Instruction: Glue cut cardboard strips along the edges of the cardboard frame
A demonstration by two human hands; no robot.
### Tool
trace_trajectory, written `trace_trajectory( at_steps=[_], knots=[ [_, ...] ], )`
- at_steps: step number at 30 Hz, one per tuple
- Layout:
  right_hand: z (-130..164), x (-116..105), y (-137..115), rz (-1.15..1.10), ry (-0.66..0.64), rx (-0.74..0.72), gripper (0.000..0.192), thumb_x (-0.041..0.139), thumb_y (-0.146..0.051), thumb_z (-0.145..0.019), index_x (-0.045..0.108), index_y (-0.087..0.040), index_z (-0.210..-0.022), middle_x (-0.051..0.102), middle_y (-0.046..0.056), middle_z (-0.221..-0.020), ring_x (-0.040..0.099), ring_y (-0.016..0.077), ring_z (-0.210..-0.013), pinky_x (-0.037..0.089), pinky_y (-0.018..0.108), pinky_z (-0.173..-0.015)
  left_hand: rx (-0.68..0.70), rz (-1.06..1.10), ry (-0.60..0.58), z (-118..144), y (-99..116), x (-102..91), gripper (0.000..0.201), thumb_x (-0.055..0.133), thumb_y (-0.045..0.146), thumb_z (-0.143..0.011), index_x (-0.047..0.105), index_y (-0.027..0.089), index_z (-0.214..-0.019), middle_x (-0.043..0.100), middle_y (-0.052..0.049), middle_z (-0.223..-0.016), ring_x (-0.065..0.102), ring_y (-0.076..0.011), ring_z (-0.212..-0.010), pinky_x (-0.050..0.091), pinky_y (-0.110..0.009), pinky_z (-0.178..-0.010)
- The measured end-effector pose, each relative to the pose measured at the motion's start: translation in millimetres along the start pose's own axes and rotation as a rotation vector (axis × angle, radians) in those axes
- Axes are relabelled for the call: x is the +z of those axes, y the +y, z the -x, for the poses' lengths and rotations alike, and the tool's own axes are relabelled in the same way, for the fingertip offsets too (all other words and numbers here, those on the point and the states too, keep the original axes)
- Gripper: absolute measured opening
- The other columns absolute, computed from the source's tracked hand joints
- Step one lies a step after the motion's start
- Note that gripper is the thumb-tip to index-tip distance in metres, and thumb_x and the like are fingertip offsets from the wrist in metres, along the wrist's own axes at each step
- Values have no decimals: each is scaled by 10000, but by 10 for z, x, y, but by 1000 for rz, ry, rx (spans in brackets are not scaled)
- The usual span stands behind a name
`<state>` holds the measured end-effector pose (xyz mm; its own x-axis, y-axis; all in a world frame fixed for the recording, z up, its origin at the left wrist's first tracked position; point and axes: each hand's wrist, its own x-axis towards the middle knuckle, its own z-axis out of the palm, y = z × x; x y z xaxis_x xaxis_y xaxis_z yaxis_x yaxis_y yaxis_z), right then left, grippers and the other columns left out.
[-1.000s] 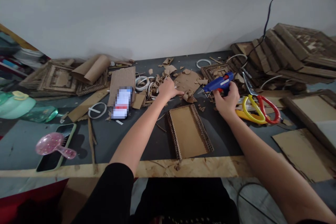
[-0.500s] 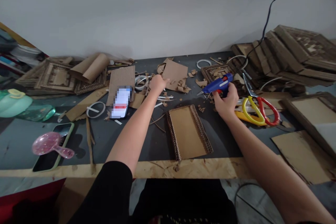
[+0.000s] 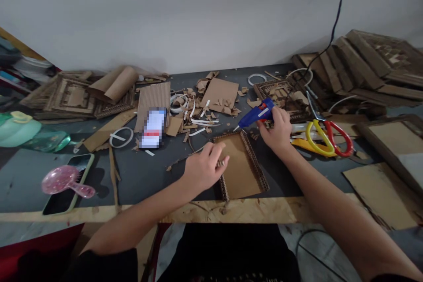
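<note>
My right hand (image 3: 276, 131) is wrapped around the handle of a blue glue gun (image 3: 254, 114). Its nozzle points down and left, just above the far edge of a shallow cardboard tray (image 3: 244, 180) with corrugated strip walls along its sides. My left hand (image 3: 205, 166) is over the tray's left wall, fingers curled. Between its thumb and fingers shows the end of a small cardboard piece (image 3: 220, 164), mostly hidden. A thin brown strip (image 3: 180, 159) lies on the table left of that hand.
Cardboard scraps and white strips (image 3: 205, 121) litter the table behind the tray. Scissors (image 3: 322, 139) lie right of my right hand. A phone (image 3: 152, 128) and a pink hairbrush (image 3: 62, 180) are at left. Stacked cardboard frames (image 3: 357, 66) stand back right; a black cord (image 3: 340, 9) hangs there.
My left hand has come back from the scrap pile to the tray's left wall, with a small cardboard piece in its fingers. My right hand has moved the glue gun left, towards the tray.
</note>
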<state>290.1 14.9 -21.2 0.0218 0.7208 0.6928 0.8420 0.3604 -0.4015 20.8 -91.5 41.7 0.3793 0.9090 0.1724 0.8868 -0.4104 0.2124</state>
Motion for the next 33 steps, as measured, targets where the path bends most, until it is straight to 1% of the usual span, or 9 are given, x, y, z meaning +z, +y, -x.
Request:
trace_trajectory(
  at_steps=[2,4,8,11,14,16,21,26,33],
  knots=[
    [20,21,-58,-4,-6,-15,437,590,-418,-839,568,-185,-1209,656,180,-1148,600,347,-1086,457,573,-978,2,-34,-48,148,13,90,337,471,449,-981,619,232,-1193,706,-77,-1040,682,-187,-695,438,-272,-481],
    [37,37,-104,-5,-16,-11,434,584,-399,-844,565,-192,-1225,656,180,-1156,600,346,-1098,461,575,-979,-39,-49,-97,156,-13,167,353,519,471,-951,622,221,-1178,704,-83,-1054,693,-201,-708,437,-272,-475],
    [52,62,-174,2,-61,-3,413,584,-373,-842,574,-200,-1217,662,177,-1154,600,347,-1100,460,573,-979,-79,-47,-155,-6,-56,235,416,535,523,-942,608,210,-1206,689,-103,-1112,713,-237,-777,478,-289,-516],
    [44,81,-217,19,-77,-39,382,575,-364,-857,591,-183,-1192,673,180,-1144,609,342,-1074,460,556,-963,-47,-34,-188,-107,-47,238,424,497,512,-973,599,209,-1252,674,-108,-1168,720,-239,-833,501,-290,-563],
    [29,93,-248,74,-89,-75,360,564,-344,-880,606,-173,-1194,690,172,-1138,621,326,-1045,463,521,-936,-14,3,-217,-151,-41,240,422,484,502,-984,596,223,-1280,656,-94,-1202,721,-236,-891,517,-283,-598],
    [21,95,-257,114,-96,-103,352,562,-332,-890,615,-169,-1197,699,165,-1135,627,315,-1030,464,492,-919,-9,16,-218,-158,-49,248,429,485,502,-983,596,229,-1294,647,-87,-1210,718,-237,-915,531,-288,-615],
    [11,78,-279,165,-75,-230,352,542,-334,-935,628,-133,-1211,713,173,-1137,638,294,-1017,462,438,-904,2,1,-202,-150,-70,271,462,459,484,-993,567,250,-1376,634,-77,-1225,719,-229,-920,557,-301,-640],
    [-3,57,-337,180,-102,-247,366,520,-285,-942,626,-146,-1263,719,154,-1110,631,284,-997,445,428,-896,4,1,-203,-137,-70,275,466,457,473,-994,568,242,-1384,633,-77,-1228,718,-228,-914,566,-309,-644],
    [-5,33,-382,179,-65,-284,360,544,-249,-938,641,-147,-1270,732,138,-1106,631,262,-974,441,405,-897,18,4,-183,-153,-71,276,455,450,461,-995,577,225,-1363,636,-83,-1202,715,-230,-900,568,-313,-646]
  ],
)
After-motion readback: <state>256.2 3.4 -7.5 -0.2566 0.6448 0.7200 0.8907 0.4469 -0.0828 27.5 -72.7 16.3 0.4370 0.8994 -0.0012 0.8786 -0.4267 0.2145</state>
